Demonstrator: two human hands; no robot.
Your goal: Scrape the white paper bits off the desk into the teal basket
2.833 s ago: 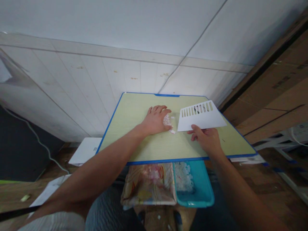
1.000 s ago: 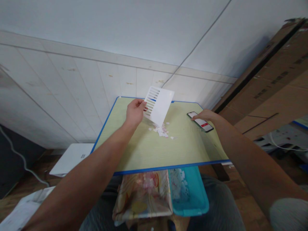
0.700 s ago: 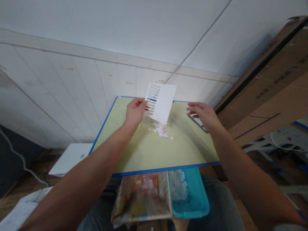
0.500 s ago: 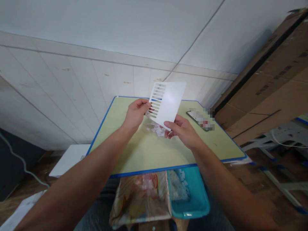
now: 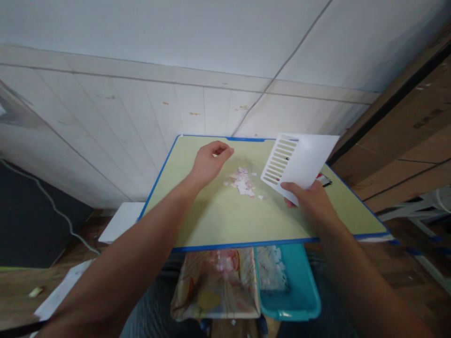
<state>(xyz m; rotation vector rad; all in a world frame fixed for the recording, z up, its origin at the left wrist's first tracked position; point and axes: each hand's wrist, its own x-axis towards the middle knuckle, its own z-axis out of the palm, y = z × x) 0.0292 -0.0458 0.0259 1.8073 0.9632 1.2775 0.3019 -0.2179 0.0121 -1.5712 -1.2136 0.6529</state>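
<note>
In my right hand [image 5: 310,199] is a white slotted plastic sheet [image 5: 312,157], tilted above the right side of the table, thumb on its front and fingers behind. A column of long slots runs down its left part. My left hand [image 5: 213,162] hovers over the table with thumb and fingertips pinched together. Whatever those fingertips may hold is too small to make out. Between the hands, a loose heap of small white and pinkish paper scraps [image 5: 242,182] lies on the table, several bits scattered around it.
The yellow-green table [image 5: 225,225] has a blue edge and stands against a white panelled wall [image 5: 141,126]. A phone-like flat object [image 5: 324,179] is partly hidden behind the sheet. Below the front edge are a patterned cloth-lined container [image 5: 218,305] and a turquoise basin [image 5: 303,291] holding white pieces. Cardboard [image 5: 398,150] stands at right.
The sheet has moved right in my right hand. My left hand has let go of it and now stands apart, fingers pinched. The scrap heap has come into full view.
</note>
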